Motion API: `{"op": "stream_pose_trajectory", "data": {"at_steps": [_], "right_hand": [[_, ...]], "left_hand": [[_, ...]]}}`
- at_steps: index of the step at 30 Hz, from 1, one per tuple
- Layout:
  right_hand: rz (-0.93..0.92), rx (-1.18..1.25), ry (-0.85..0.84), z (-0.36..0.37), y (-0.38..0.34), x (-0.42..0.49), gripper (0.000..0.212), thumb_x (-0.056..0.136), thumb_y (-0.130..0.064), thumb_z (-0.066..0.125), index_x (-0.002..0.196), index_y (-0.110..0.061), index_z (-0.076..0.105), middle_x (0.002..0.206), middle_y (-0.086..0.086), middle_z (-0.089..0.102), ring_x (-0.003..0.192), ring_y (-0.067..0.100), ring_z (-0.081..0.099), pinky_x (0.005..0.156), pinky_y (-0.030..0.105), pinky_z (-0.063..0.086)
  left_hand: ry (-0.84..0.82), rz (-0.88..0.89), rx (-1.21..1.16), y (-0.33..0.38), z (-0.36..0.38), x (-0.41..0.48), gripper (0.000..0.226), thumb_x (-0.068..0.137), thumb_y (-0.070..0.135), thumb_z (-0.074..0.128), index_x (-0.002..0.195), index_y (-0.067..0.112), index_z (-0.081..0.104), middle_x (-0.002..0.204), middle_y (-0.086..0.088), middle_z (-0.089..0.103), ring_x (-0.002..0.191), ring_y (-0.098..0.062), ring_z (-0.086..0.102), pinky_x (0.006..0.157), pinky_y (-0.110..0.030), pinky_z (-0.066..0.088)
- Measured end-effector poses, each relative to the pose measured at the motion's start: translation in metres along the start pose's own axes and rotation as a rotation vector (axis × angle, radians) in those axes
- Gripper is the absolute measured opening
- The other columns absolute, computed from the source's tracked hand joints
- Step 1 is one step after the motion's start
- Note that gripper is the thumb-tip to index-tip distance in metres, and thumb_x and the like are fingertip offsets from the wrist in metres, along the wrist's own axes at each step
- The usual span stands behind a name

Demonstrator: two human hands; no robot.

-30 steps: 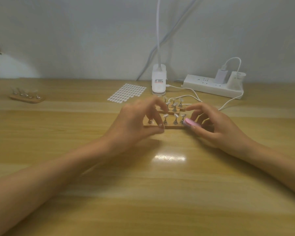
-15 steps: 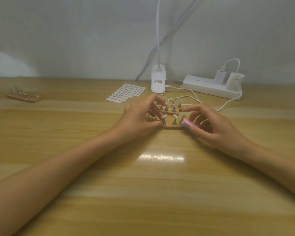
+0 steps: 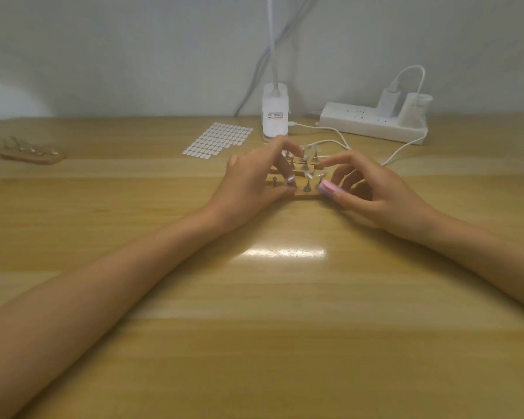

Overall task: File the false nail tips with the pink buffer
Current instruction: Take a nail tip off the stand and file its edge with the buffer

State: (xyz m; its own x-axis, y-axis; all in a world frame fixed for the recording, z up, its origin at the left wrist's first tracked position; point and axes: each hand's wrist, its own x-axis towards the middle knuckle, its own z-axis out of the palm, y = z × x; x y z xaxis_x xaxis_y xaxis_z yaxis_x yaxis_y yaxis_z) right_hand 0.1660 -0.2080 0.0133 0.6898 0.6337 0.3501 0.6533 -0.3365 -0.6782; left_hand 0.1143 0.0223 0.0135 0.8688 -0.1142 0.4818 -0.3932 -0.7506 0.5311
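Two wooden nail stands lie side by side mid-table, each carrying small metal pegs topped with clear false nail tips. My left hand reaches over the stands, thumb and a finger pinching a nail tip peg at the near stand's left part, index finger stretched to the far row. My right hand holds the pink buffer between thumb and fingers, its end beside the near stand's right-most nail tip. Whether the buffer touches that tip I cannot tell.
A sheet of white adhesive tabs lies behind the stands. A white lamp base and a power strip with plugs and white cables sit by the wall. Another wooden stand with pegs rests at the far left.
My left hand has shifted on the stands, its thumb and finger now closing on a peg of the near row. The right hand with the buffer has barely moved.
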Motion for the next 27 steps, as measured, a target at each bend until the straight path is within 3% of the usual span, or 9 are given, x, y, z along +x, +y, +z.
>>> {"op": "stream_pose_trajectory", "data": {"at_steps": [4,7,11,17,24,27], "right_hand": [[0.006,0.011,0.001,-0.001,0.001,0.000,0.032,0.097,-0.024,0.065,0.128,-0.016,0.059,0.099,0.002,0.063,0.084,0.017,0.062,0.074,0.026,0.053],[0.003,0.016,-0.009,-0.001,0.003,-0.002,0.033,0.096,-0.028,0.064,0.127,-0.018,0.059,0.098,0.001,0.063,0.083,0.016,0.062,0.074,0.027,0.054],[-0.023,0.032,-0.012,0.000,0.004,-0.002,0.037,0.092,-0.035,0.063,0.126,-0.021,0.060,0.096,0.000,0.063,0.082,0.016,0.063,0.075,0.031,0.055],[-0.039,0.047,-0.009,-0.001,0.006,-0.001,0.041,0.089,-0.042,0.061,0.126,-0.024,0.060,0.096,-0.001,0.063,0.083,0.016,0.064,0.073,0.027,0.055],[-0.035,0.058,0.004,-0.002,0.008,-0.001,0.034,0.092,-0.038,0.064,0.125,-0.030,0.057,0.100,0.001,0.064,0.085,0.009,0.064,0.072,0.017,0.053],[-0.091,0.042,0.096,-0.002,0.006,-0.003,0.030,0.094,-0.032,0.068,0.122,-0.026,0.059,0.098,-0.005,0.066,0.087,0.010,0.064,0.074,0.020,0.053]], "left_hand": [[0.058,0.068,0.064,-0.003,0.003,-0.003,0.046,0.081,0.016,0.081,0.121,0.019,0.059,0.087,0.012,0.070,0.103,-0.014,0.065,0.105,-0.047,0.039],[0.129,0.136,0.167,0.004,0.005,-0.007,0.046,0.082,0.015,0.080,0.123,0.020,0.062,0.085,0.012,0.069,0.106,-0.013,0.062,0.094,-0.034,0.026],[0.187,0.210,0.279,0.012,0.006,-0.010,0.047,0.078,0.010,0.081,0.123,0.014,0.067,0.083,0.008,0.071,0.105,-0.020,0.065,0.094,-0.038,0.028],[0.214,0.247,0.280,0.015,0.002,-0.013,0.042,0.081,0.010,0.080,0.121,0.011,0.068,0.083,0.009,0.072,0.097,-0.021,0.069,0.096,-0.046,0.034],[0.222,0.237,0.203,0.018,0.001,-0.014,0.038,0.085,0.013,0.077,0.121,0.012,0.065,0.082,0.010,0.070,0.087,-0.012,0.068,0.094,-0.037,0.030],[0.180,0.184,0.115,0.017,-0.001,-0.016,0.044,0.081,0.015,0.080,0.121,0.013,0.062,0.083,0.010,0.071,0.092,-0.010,0.066,0.094,-0.038,0.030]]}}
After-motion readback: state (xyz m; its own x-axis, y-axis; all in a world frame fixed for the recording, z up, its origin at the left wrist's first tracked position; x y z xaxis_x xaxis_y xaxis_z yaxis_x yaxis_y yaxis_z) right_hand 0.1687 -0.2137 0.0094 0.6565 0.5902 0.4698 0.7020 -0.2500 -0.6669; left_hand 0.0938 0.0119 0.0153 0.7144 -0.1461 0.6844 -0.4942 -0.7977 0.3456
